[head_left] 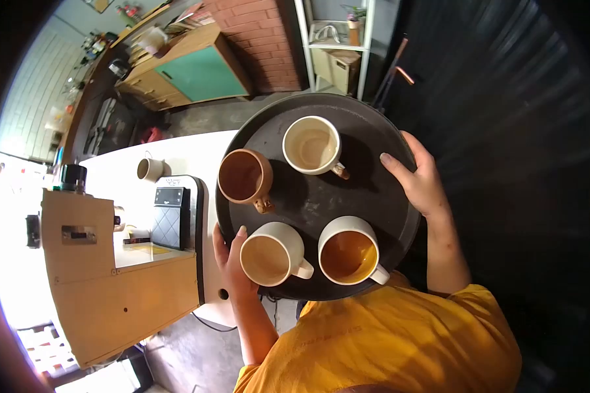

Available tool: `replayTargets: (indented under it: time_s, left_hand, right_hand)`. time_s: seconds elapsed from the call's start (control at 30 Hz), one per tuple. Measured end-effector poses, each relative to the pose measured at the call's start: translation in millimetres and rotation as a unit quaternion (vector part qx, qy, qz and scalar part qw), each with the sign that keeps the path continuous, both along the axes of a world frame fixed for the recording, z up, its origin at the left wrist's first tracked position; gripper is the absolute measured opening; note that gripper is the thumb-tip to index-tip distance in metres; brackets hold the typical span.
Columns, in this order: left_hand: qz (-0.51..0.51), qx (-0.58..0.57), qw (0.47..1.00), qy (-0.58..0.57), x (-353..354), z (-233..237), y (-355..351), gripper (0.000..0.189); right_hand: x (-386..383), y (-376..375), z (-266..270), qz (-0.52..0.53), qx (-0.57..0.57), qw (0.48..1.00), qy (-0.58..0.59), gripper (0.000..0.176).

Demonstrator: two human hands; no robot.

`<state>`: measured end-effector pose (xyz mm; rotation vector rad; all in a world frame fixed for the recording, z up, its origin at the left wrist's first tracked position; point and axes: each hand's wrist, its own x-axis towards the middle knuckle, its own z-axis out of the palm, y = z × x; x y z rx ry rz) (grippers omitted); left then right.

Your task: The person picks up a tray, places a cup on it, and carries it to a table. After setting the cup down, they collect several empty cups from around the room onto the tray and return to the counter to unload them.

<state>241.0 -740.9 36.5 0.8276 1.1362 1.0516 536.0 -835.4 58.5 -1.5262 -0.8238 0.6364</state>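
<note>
Clamped with left hand (pixel 230 254) on the rim of one round dark tray (pixel 367 191), thumb over the edge; gripped likewise at the opposite rim with right hand (pixel 418 181). Counted between the fingers, four mugs: cream mug (pixel 269 256) beside the left thumb, white mug (pixel 349 257) holding amber liquid, brown mug (pixel 243 175), pale mug (pixel 311 145). Noted outward of the left fingers: one white counter (pixel 193 152), one small cup (pixel 149 169), one black device (pixel 171 217), one wooden machine (pixel 105 268) close by.

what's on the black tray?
Four mugs: brown mug, white mug, cream mug and amber-filled mug. Left hand and right hand grip the tray rim. Fingers beneath and its underside are hidden.
</note>
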Motion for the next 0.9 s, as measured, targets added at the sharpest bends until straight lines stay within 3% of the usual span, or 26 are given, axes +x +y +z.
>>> replayTargets:
  time_s: [0.1,0.17,0.23,0.57,0.73,0.9]
  left_hand:
    - [0.054,-0.010,0.998,0.036,24.9,7.4,3.5,0.036]
    - [0.086,-0.016,0.995,0.051,39.6,17.2,7.7,0.033]
    - [0.101,-0.004,0.994,0.047,56.7,22.7,11.5,0.031]
    - [0.086,0.015,0.995,0.059,105.9,24.4,52.2,0.028]
    - [0.065,0.009,0.997,0.032,120.6,28.6,86.8,0.029]
    - [0.048,0.010,0.999,-0.004,129.5,16.1,124.5,0.034]
  right_hand:
    - [37.9,33.3,-1.5,0.061,0.003,0.998,0.002,0.049]
    - [55.6,50.6,4.3,0.038,-0.045,0.995,-0.083,0.062]
    - [73.9,68.2,5.9,0.076,-0.032,0.995,-0.047,0.070]
    - [123.2,110.9,-14.7,0.081,-0.040,0.995,-0.043,0.066]
    - [129.1,129.0,7.7,0.088,-0.015,0.996,0.026,0.048]
    - [135.4,155.9,1.8,0.064,0.004,0.998,0.007,0.038]
